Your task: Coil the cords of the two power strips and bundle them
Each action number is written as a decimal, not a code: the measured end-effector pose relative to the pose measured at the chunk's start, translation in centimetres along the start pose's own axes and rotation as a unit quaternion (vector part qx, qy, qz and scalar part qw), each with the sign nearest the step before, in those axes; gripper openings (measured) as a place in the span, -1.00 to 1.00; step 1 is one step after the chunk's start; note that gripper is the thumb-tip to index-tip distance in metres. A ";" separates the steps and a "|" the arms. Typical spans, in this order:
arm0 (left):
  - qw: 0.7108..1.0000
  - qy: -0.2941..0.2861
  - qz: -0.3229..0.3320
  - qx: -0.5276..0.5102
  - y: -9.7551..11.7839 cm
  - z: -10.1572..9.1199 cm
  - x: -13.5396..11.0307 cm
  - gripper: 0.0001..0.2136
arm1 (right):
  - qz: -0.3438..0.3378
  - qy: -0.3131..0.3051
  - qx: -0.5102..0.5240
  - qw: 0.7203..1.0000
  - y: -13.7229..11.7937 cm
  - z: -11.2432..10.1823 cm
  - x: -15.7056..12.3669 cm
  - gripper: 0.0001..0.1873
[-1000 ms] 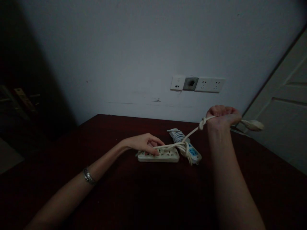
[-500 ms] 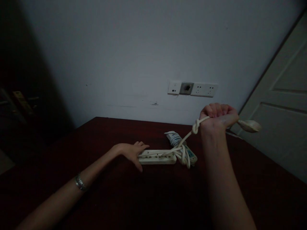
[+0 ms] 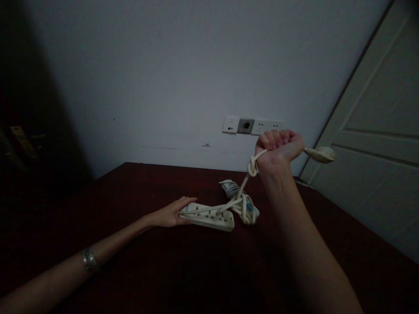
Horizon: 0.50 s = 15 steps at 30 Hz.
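My left hand (image 3: 173, 213) grips the left end of a white power strip (image 3: 209, 223), thumb on the near side and fingers on the far side. The strip is tilted on the table. A white cord (image 3: 242, 186) runs from the strip through a tangle up to my right hand (image 3: 278, 146), which is closed round it in a fist above the table. A knot (image 3: 252, 166) sits in the cord just below that fist. The cord's plug (image 3: 322, 154) sticks out to the right of the hand. Behind the tangle lies a second power strip (image 3: 229, 188) wrapped in cord.
The dark red table (image 3: 157, 179) stands against a pale wall (image 3: 163, 87). Wall sockets (image 3: 245, 125) sit above its back edge. A white panelled door (image 3: 376, 113) is at the right. A dark door with a handle (image 3: 24, 141) shows at the left.
My left hand has closed round the end of the power strip, which is now tilted and turned. The view has shifted a little. My right fist still holds the cord raised.
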<state>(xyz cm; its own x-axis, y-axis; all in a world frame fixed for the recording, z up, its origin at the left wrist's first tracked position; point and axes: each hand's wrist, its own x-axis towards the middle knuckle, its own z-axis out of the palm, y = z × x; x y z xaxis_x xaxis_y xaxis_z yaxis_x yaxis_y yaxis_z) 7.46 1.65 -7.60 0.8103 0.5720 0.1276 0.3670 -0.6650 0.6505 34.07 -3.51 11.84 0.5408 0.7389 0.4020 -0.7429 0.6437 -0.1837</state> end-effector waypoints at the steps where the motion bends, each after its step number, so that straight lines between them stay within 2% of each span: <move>1: 0.999 -0.020 0.008 -0.026 1.0 -0.6 -0.4 -0.32 | -0.019 -0.001 -0.010 1.000 -0.5 0.4 0.7 -0.68; 3: 0.988 -0.089 0.031 -0.120 3.4 -1.7 -1.3 -0.27 | -0.073 0.006 -0.038 0.997 -1.5 1.0 2.4 -0.68; 5: 0.961 -0.138 0.044 -0.236 5.9 -2.6 -2.2 -0.23 | -0.126 0.025 -0.082 0.988 -2.2 0.7 4.2 -0.69; 7: 0.938 -0.134 0.074 -0.312 7.9 -3.3 -2.7 -0.20 | -0.152 0.047 -0.133 0.978 -2.2 -0.5 5.6 -0.70; 9: 0.926 -0.082 0.097 -0.355 9.2 -4.1 -2.8 -0.23 | -0.175 0.057 -0.172 0.968 -1.8 -2.7 6.4 -0.69; 11: 0.920 0.011 0.108 -0.377 9.6 -4.9 -2.4 -0.30 | -0.173 0.056 -0.217 0.959 -1.0 -5.3 6.2 -0.67; 13: 0.908 0.117 0.109 -0.388 9.5 -5.8 -1.6 -0.38 | -0.167 0.056 -0.265 0.948 -0.3 -8.1 5.0 -0.66; 15: 0.889 0.212 0.099 -0.394 9.0 -6.8 -0.5 -0.45 | -0.122 0.039 -0.327 0.936 0.4 -10.5 3.0 -0.62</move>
<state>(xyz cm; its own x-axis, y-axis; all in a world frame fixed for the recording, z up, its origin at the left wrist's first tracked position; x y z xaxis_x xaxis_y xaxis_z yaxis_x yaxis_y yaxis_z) 7.25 -1.42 3.27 0.5176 0.7217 0.4596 -0.3321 -0.3256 0.8853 39.53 1.06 3.61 0.7086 0.5500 0.4420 -0.2070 0.7609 -0.6149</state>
